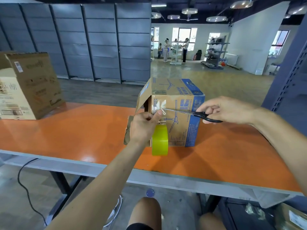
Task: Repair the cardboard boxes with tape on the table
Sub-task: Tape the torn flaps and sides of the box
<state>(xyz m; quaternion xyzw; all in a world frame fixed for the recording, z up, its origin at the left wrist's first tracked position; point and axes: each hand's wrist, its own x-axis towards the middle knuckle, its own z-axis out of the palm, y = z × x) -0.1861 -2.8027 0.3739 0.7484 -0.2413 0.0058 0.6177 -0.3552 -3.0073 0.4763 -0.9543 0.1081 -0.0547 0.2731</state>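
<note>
**Station status: tape strip at the box's open end**

1. Cardboard box (176, 110): sits on the orange table (66, 133), right of centre. Its long axis runs across the table, left to right. The blue end panel faces right. The open end points left, with one flap raised outward and another lying low beside the left wrist.
2. Left hand (144, 128): positioned at the open end, fingers curled. The thumb and fingers pinch a clear tape strip (160, 105) that lies on the box's front face.
3. Tape roll (160, 140): yellow-green, upright and seen edge-on, directly below the left hand and against the box front. Whether it rests on the table cannot be determined.
4. Right hand (227, 110): fingers are closed around the black handles of the scissors (199, 115).
5. Scissors: long axis near horizontal, blades pointing left, tips just beside the left thumb at the tape strip. Blade opening cannot be determined.
6. A second cardboard box (28, 87) stands at the table's far left, well apart.
</note>
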